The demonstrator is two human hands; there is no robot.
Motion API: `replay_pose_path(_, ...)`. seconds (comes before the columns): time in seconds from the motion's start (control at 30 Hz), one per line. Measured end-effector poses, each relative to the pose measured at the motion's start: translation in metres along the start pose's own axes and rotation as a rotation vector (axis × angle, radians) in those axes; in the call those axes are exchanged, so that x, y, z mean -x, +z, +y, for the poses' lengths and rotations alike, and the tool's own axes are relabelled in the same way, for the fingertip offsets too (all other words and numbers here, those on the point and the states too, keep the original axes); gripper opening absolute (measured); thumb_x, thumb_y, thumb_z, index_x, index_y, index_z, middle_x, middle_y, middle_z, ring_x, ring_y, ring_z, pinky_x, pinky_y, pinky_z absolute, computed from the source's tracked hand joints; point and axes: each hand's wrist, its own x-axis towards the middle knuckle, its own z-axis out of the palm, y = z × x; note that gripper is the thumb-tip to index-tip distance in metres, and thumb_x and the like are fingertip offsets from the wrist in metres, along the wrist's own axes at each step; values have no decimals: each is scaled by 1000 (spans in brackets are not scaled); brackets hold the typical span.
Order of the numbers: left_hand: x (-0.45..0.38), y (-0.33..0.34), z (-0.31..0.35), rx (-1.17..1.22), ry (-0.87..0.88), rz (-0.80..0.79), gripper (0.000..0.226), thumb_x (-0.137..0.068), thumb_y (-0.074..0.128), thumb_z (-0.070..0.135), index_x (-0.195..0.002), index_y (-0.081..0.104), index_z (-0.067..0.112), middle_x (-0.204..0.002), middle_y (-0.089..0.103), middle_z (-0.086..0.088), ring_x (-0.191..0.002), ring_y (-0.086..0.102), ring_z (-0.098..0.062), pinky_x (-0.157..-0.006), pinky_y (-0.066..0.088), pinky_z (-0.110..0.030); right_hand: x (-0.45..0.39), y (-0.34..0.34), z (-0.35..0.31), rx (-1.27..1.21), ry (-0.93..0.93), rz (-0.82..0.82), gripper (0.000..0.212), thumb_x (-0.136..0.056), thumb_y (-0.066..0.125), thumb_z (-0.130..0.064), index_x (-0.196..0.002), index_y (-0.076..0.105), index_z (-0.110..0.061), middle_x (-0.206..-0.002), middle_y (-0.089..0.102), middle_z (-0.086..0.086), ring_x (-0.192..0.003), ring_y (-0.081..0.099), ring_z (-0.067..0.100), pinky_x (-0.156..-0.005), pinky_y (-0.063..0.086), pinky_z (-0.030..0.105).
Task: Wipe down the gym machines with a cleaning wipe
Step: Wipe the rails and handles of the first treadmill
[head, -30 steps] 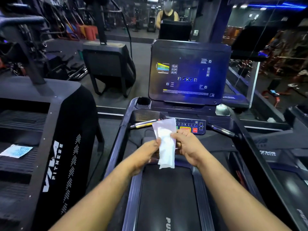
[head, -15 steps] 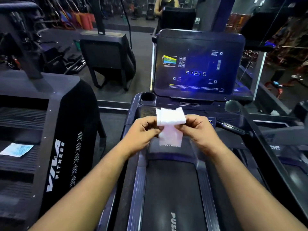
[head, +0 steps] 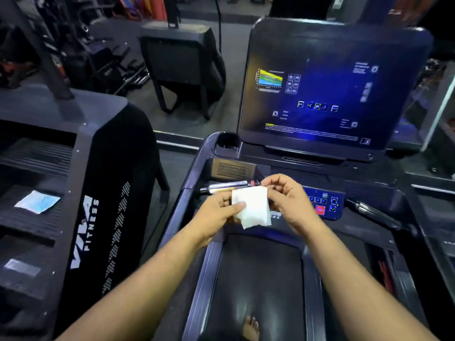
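Wipe (head: pixel 251 208) hangs folded between both hands over the treadmill (head: pixel 258 279), left hand (head: pixel 219 212) thumb pinching its left edge, right hand (head: pixel 290 200) curled fingertips gripping its top right corner.

Dim gym — grey floor (head: pixel 118 35), dark machines behind, orange pads (head: pixel 150 6) far back.

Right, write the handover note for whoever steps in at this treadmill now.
Left hand: pinches the left edge of the white wipe between thumb and fingers.
Right hand: fingers curled at the wipe's top right corner, grip there partly hidden.
The wipe is held in the air, folded, above the treadmill console, touching no surface.
Done: wipe in hand, nothing visibly wiped.
Left: wipe the screen, button panel and handle bar.
An empty wipe packet lies on the stair machine at left.
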Motion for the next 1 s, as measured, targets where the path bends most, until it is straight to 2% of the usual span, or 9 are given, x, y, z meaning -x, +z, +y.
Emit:
replay_pose_path(0.13,-25,-5,-13,-20,-39,103,14,-96,67,6,-110,69,7,-100,76,-12,-82,68,-18,-67,55,-27,-33,5,29,-61,183,-13,16,-103,53,-13,-111,64,-21,-99,70,6,-76,64,12,-60,52,25)
replay_pose_path(0.33,-56,-35,-44,-202,-100,246,23,-94,70,5,-115,62,-1,-101,74,-20,-83,70,-20,-63,55,-24,-81,25,85,468,141,-214,26,-85,81,-23,-100,66,-37,-96,71,-7,-85,68,21,-79,58,41)
replay_pose_path(0.4,-70,-53,-53,-339,-78,293,27,-92,73,9,-116,61,6,-95,73,-9,-84,69,-20,-68,56,-26,-99,38,94,576,129,-163,22,-83,80,-28,-99,67,-34,-94,71,-10,-84,68,19,-80,57,41)
replay_pose_path(0.53,-96,-81,-61,-679,-70,345,40,-82,70,41,-119,53,38,-98,72,11,-88,69,-13,-87,56,-44,-128,64,96,839,53,-116,23,-89,70,-35,-110,61,-32,-103,71,-4,-94,64,23,-81,52,38)
replay_pose_path(0.6,-114,-93,-61,-911,-30,380,42,-86,71,39,-123,52,38,-101,71,12,-96,67,-15,-94,47,-43,-148,79,101,972,7,-101,24,-92,66,-35,-114,58,-31,-111,70,-1,-104,63,27,-84,50,39)
replay_pose_path(0.7,-132,-110,-61,-1209,72,393,52,-85,75,36,-132,54,28,-113,67,9,-112,58,-23,-92,40,-44,-172,97,111,1263,-40,-96,26,-95,62,-37,-119,56,-27,-116,67,1,-112,58,29,-88,42,41)
replay_pose_path(0.83,-134,-141,-82,-1424,63,282,78,-82,76,47,-149,43,24,-153,41,-3,-141,39,-27,-104,37,-50,-178,105,136,1470,-115,22,38,-87,68,-39,-122,58,-26,-125,56,3,-114,52,29,-89,42,44)
replay_pose_path(0.9,-133,-151,-92,-1517,14,162,91,-89,66,54,-161,19,23,-169,12,-5,-156,9,-25,-119,19,-58,-175,104,144,1469,-225,61,43,-83,70,-29,-125,60,-24,-130,54,6,-116,53,30,-93,43,47)
replay_pose_path(1.0,-136,-159,-93,-1550,-18,63,99,-93,58,56,-163,-3,20,-170,-13,-3,-156,-16,-21,-122,0,-64,-169,113,159,1551,-361,-119,44,-85,64,-17,-129,62,-20,-129,61,7,-120,58,29,-110,35,51)
